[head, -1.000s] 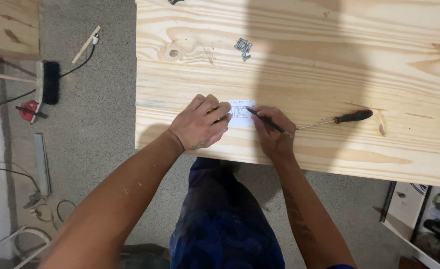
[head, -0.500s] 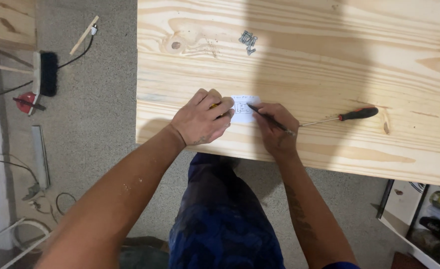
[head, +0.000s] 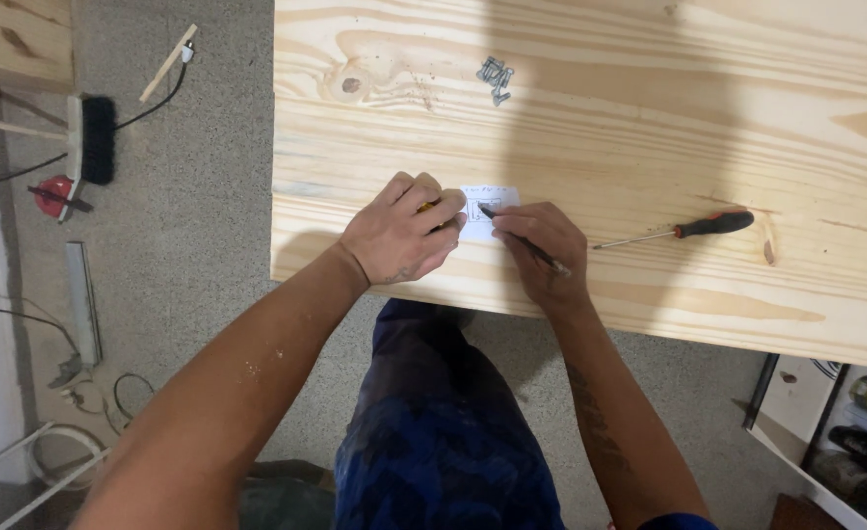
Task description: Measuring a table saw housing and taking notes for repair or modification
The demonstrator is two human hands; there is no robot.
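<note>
Right hand (head: 541, 245) gripping pencil (head: 524, 241) over white card (head: 487, 210); left hand (head: 404, 231) curled beside; screwdriver (head: 683, 231) nearby

Screws (head: 493, 79) behind paper slip (head: 485, 212), screwdriver (head: 679, 232) right, on board (head: 649, 137).

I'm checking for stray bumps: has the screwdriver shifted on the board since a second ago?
No. The screwdriver lies at the same spot beside the knot in the pine board; only the camera view shifted.

Single head cam, looking steeply down from above/behind the hands (head: 472, 236); close range; bench (head: 649, 128) beyond, floor (head: 198, 245) to left.
</note>
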